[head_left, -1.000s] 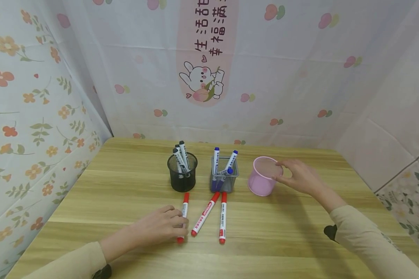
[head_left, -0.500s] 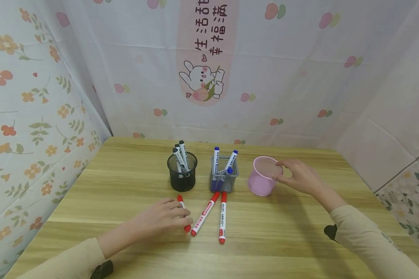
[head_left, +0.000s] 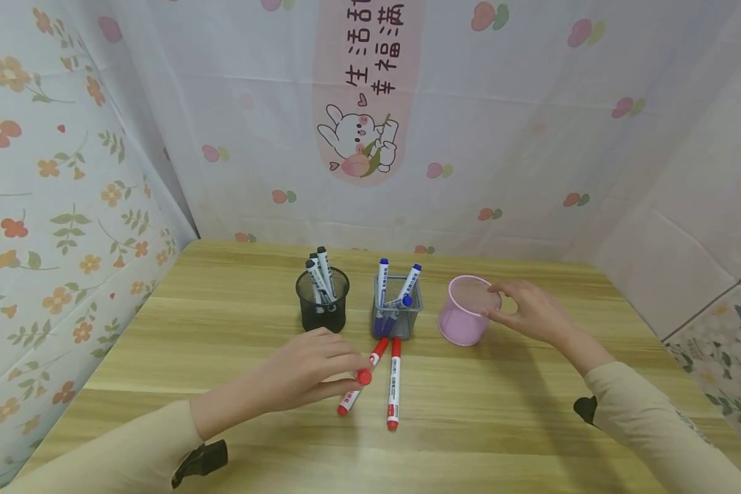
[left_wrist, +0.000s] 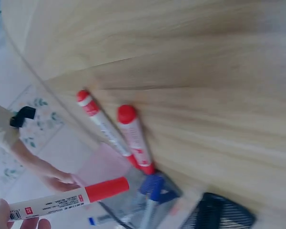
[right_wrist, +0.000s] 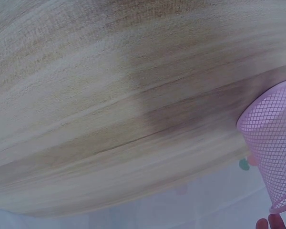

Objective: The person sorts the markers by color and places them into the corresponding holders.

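Note:
My left hand (head_left: 305,369) pinches a red-capped white whiteboard marker (left_wrist: 62,202) between thumb and fingers, above the table. In the head view mostly its red end shows; the rest is behind the fingers. Two more red markers lie on the wood below: a slanted one (head_left: 348,400), partly covered by the hand, and a straighter one (head_left: 394,387) to its right. At the right, my right hand (head_left: 531,312) grips the rim of a pink mesh pen holder (head_left: 460,321) with thumb and fingers. That holder stands upright, with no marker showing inside.
A round black mesh pen holder (head_left: 323,320) with several black-capped markers stands behind the left hand. Beside it is a square grey mesh holder (head_left: 409,324) with blue-capped markers (head_left: 383,274). A patterned curtain (head_left: 506,137) hangs behind the wooden table (head_left: 469,425).
The left hand has picked the leftmost red marker up off the table, turned it and moved it rightward over the slanted marker. The right hand stays on the pink holder.

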`<state>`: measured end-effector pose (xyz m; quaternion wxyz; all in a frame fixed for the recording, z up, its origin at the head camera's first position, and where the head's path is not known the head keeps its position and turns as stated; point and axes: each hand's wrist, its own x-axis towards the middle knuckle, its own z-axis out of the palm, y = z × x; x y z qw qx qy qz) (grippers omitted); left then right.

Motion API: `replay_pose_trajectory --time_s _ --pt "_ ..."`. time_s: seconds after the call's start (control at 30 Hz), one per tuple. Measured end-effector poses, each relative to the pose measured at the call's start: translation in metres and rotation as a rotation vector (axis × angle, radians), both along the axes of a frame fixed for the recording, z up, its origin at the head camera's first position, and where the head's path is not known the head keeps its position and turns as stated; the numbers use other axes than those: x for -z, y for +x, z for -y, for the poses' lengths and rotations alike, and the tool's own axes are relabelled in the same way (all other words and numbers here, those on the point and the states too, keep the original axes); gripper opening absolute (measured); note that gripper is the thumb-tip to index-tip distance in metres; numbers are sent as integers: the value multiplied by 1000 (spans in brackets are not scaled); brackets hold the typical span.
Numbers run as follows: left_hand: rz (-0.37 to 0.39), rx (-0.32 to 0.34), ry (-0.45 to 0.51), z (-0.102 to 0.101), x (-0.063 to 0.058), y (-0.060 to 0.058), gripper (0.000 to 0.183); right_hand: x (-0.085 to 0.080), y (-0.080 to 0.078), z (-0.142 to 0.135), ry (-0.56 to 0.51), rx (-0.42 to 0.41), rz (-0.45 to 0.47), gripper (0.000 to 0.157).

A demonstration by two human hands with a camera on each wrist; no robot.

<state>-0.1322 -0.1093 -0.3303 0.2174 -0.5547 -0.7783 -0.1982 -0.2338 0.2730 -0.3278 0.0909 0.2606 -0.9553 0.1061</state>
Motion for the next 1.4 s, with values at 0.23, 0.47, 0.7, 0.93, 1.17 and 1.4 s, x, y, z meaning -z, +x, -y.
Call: replay_pose_trajectory --time_s 0.23,0.47,0.7,0.93,1.17,1.4 --pt "56 50 88 -23 -11 0 24 0 0 -1 10 9 3 51" --pt "158 46 64 -38 -19 1 22 1 -1 -2 5 7 -8 49" --pt "197 48 61 -50 -22 -3 25 2 -2 -1 -3 -2 -22 49" --pt "227 89 125 -66 -25 -12 20 2 -1 -2 0 -5 -27 47" --pt "263 175 190 -81 -32 -26 23 3 -3 -2 -5 -17 -44 45" --pt "290 187 195 -91 -38 -36 26 3 -3 -1 -15 -22 -45 44"
